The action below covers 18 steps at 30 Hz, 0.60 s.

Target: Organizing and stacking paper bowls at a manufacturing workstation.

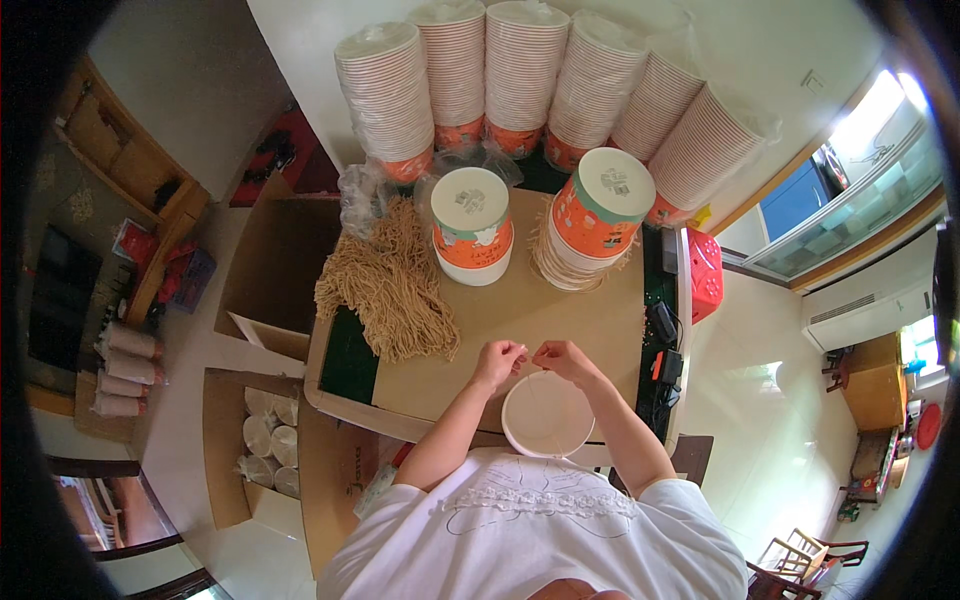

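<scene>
Over the near side of the table, my left hand [503,362] and my right hand [563,361] face each other with fingertips pinched. What they hold is too thin to make out; a faint line runs down from there toward the bucket. Just below, a white paper bucket [548,415] stands mouth up at the table's edge, close to my shirt. To the left lies a heap of tan paper cords [395,285]. Ahead, an upside-down orange and green paper bucket [473,222] stands nested on others, and a second inverted stack [598,215] has tan cord loops around its base.
Tall stacks of plastic-wrapped paper buckets [525,70] line the wall behind. Black chargers [664,365] and cables lie along the right edge. An open carton [222,450] of wrapped buckets is on the left floor; a red plastic stool [705,273] stands right.
</scene>
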### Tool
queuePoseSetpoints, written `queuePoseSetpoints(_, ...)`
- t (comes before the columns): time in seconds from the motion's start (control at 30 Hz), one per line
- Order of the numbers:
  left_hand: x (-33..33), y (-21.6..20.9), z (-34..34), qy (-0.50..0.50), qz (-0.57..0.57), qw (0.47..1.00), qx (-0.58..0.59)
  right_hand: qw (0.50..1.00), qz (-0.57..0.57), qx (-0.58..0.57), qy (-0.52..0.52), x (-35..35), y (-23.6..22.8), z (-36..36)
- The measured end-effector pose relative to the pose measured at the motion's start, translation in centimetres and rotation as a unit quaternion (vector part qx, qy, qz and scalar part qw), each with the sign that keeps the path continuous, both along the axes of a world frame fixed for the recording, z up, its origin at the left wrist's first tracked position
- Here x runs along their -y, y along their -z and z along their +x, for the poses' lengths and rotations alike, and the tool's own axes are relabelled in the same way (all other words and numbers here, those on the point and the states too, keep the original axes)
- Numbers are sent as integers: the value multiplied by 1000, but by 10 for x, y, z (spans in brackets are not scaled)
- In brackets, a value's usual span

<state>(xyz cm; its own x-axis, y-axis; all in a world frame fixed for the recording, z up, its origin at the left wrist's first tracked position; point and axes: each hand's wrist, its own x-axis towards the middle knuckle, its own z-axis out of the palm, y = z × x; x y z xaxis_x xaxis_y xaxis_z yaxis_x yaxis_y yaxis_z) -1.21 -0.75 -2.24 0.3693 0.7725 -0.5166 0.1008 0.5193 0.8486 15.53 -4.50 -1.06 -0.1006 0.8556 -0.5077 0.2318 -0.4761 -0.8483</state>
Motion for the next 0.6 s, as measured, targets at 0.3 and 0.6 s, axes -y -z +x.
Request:
queuePoseSetpoints(0.3,4,9,-3,69,144,985,-59,999,27,2,-17,0,0,-2)
queuePoseSetpoints(0.6,2,26,7,3,318,935,-158,999,34,1,12,-2,-5,-7)
